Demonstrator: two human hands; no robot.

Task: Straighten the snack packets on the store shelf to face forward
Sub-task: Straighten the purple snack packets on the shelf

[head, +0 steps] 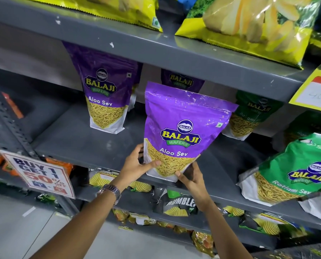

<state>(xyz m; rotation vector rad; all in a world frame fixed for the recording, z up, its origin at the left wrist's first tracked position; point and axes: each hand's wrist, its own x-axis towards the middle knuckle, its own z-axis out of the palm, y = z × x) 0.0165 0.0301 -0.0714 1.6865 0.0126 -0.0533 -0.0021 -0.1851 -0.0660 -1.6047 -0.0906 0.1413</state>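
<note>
Grey metal store shelf point(92, 146), stocked with snack pouches. At its front edge, purple Aloo Sev packet point(182, 131): glossy, upright, label facing out, tilted a touch. Left hand point(137, 165) and right hand point(191, 176) clasped on its lower corners, fingers curled around the base. Squaring step in hand, seemingly; next, level the base, then release.

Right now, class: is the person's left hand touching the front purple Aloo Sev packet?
Touching. The head view shows the left hand with its thumb pressed across the lower front of the purple Aloo Sev packet, fingers wrapped round its left edge.
</note>
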